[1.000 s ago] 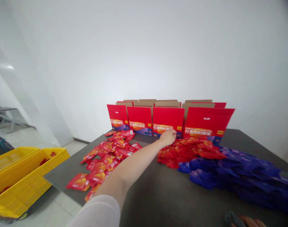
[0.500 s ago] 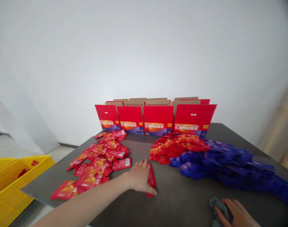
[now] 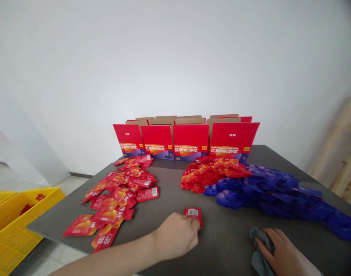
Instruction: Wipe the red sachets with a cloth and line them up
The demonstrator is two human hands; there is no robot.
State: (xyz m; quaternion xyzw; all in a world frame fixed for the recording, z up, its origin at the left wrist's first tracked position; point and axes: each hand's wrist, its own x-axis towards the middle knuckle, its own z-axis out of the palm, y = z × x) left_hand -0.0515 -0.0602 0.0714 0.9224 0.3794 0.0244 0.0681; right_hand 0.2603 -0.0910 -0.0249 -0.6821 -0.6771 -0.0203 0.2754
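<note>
My left hand (image 3: pixel 177 236) is closed on a red sachet (image 3: pixel 193 214) over the middle of the dark table; the sachet's barcode end sticks out beyond the fingers. At the lower right, my right hand (image 3: pixel 283 251) grips a grey-green cloth (image 3: pixel 260 253) against the tabletop. Loose red sachets (image 3: pixel 117 191) lie in a heap to the left of my left hand. Farther back, a stack of red sachets (image 3: pixel 212 171) sits beside a long spread of blue sachets (image 3: pixel 267 191), which reaches toward the right edge.
Open red cartons (image 3: pixel 190 138) with raised flaps stand in rows at the back of the table (image 3: pixel 221 237), close to a white wall (image 3: pixel 175 57). Yellow crates (image 3: pixel 28 214) with a few red pieces inside are at the lower left, off the table.
My left hand has gone from lying spread over the red sachet to closing on it, and the sachet has turned and moved right. My right hand still holds the cloth, slightly shifted.
</note>
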